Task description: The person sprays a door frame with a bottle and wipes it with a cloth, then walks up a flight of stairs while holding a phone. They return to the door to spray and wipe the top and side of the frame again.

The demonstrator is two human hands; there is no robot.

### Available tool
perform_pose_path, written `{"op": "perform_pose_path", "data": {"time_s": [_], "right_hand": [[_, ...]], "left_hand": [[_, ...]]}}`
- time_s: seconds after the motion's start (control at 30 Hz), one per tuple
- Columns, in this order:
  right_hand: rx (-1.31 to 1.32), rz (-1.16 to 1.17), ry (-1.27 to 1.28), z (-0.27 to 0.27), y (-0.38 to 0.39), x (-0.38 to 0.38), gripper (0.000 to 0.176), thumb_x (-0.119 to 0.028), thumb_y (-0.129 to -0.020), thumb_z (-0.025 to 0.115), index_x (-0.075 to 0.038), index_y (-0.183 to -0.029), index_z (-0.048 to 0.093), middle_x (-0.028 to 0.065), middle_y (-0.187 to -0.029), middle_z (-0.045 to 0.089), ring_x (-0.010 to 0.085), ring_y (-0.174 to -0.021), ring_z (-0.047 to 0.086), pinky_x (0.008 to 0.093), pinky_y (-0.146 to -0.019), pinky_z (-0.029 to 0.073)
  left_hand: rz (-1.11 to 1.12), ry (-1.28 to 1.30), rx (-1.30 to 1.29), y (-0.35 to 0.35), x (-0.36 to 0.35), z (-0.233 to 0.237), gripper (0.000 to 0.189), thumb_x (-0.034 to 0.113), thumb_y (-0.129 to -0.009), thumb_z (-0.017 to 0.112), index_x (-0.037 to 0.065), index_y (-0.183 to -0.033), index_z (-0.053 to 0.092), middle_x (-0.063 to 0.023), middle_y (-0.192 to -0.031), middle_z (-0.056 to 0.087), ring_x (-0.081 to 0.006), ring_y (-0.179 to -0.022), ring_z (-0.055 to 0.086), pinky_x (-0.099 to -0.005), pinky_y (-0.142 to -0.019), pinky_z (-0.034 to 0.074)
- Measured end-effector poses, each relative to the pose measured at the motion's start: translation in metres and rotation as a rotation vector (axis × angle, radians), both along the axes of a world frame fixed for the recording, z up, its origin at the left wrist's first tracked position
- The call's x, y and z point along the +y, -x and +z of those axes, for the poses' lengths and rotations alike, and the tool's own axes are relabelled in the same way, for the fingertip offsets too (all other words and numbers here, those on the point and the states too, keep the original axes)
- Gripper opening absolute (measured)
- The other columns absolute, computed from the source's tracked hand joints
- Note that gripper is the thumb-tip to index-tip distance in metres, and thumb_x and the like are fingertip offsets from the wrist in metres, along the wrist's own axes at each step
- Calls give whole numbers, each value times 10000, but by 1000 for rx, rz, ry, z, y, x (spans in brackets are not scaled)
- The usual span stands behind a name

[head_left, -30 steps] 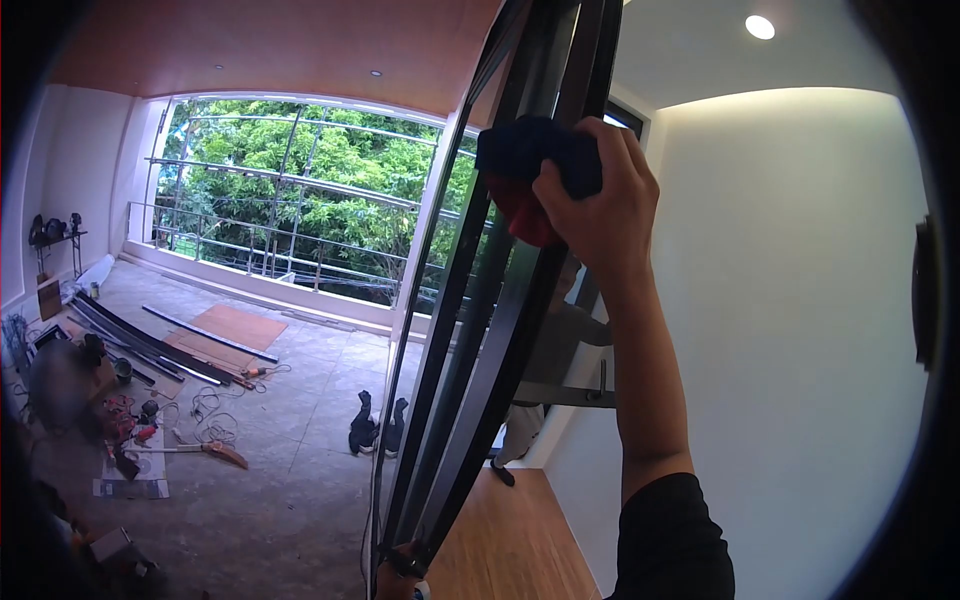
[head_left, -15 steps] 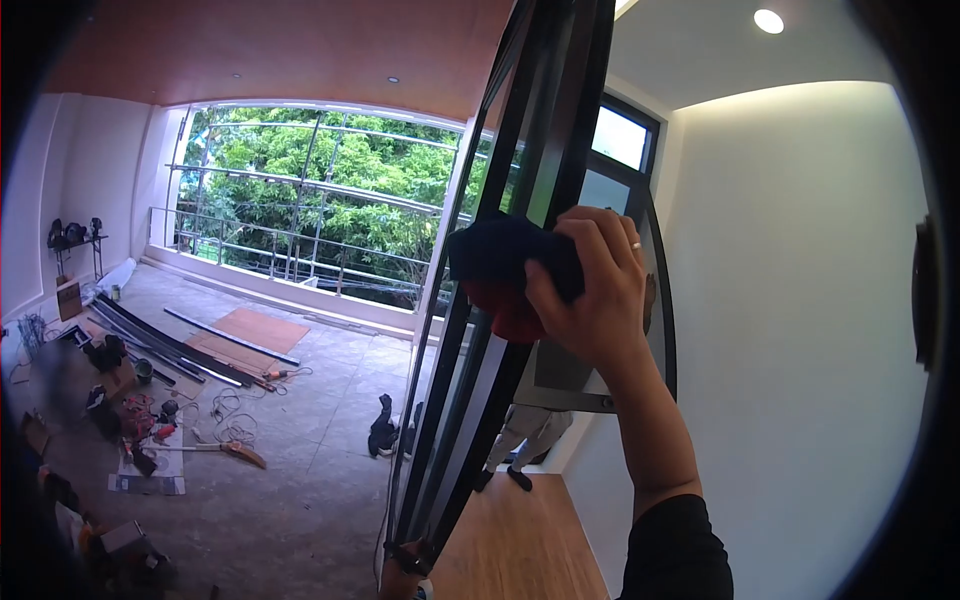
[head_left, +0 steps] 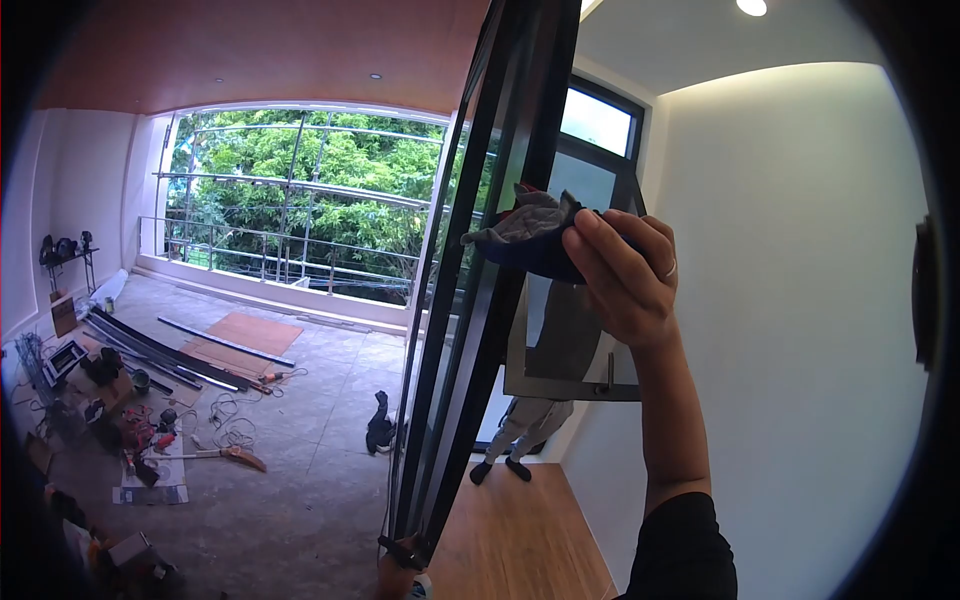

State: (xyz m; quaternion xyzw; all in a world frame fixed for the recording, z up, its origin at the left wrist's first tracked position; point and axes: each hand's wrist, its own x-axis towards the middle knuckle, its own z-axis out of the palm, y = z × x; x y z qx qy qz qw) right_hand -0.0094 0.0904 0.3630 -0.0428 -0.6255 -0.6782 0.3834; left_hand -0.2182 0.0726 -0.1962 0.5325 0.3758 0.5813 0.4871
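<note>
My right hand (head_left: 630, 275) pinches a folded cloth (head_left: 530, 235), dark blue with a grey quilted side and a bit of red, at its right end. The cloth is beside the tall black-framed glass panel (head_left: 485, 300); whether they touch is unclear. At the bottom, low on the panel, some skin of what looks like my left hand or wrist (head_left: 396, 578) shows below a dark band. Its fingers are hidden.
A person in grey trousers (head_left: 525, 425) stands on the wood floor (head_left: 515, 530) beyond the panel. An open black-framed window (head_left: 575, 340) is behind my right hand. Tools, cables and long dark profiles (head_left: 165, 350) lie on the concrete floor (head_left: 300, 500) at left.
My right hand has moved slightly right and turned, and its grip on the cloth is now a pinch. The cloth's grey side now shows, with less red visible. The view has shifted a little.
</note>
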Motion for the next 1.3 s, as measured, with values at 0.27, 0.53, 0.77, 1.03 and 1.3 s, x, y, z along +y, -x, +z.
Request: {"op": "perform_pose_path", "data": {"time_s": [0.27, 0.53, 0.77, 1.03, 1.3], "right_hand": [[4, -26, -24, -9, -8, 2, 521, -220, -734, 853, -246, -1245, 754, -112, -1321, 633, 124, -1096, 577, 302, -799, 476], [-12, -38, -9, -11, -6, 3, 511, -201, -744, 845, -219, -1247, 752, -104, -1348, 624, 124, -1100, 583, 299, -805, 484], [-5, -88, 126, -12, 8, -3, 482, -98, -821, 770, -60, -1297, 703, 2, -1401, 607, 158, -1188, 598, 325, -888, 497], [37, 2, 332, -8, 24, -15, 620, 47, -749, 767, 2, -1355, 646, 125, -1437, 559, 211, -1216, 609, 363, -1000, 479], [104, -6, 468, -5, 34, -25, 609, 66, -744, 735, -34, -1338, 650, 147, -1315, 614, 256, -1091, 668, 389, -931, 522]], "left_hand": [[-11, 4, 2, 1, 1, 0, 607, 29, -812, 730, 60, -1405, 609, -100, -1158, 678, -163, -924, 685, -319, -796, 550], [-17, 11, -1, 3, -1, -1, 598, 29, -816, 728, 61, -1402, 612, -99, -1155, 678, -161, -915, 685, -318, -787, 551], [-19, 16, -5, 3, -3, -5, 591, 29, -820, 726, 61, -1400, 615, -98, -1152, 677, -159, -907, 685, -317, -780, 551], [-24, 22, -18, 3, -6, -6, 582, 30, -825, 725, 62, -1396, 619, -96, -1149, 676, -156, -898, 686, -316, -771, 552], [-34, 19, -14, 4, -8, -2, 574, 30, -829, 723, 62, -1393, 622, -95, -1146, 676, -154, -889, 686, -315, -763, 553]]}}
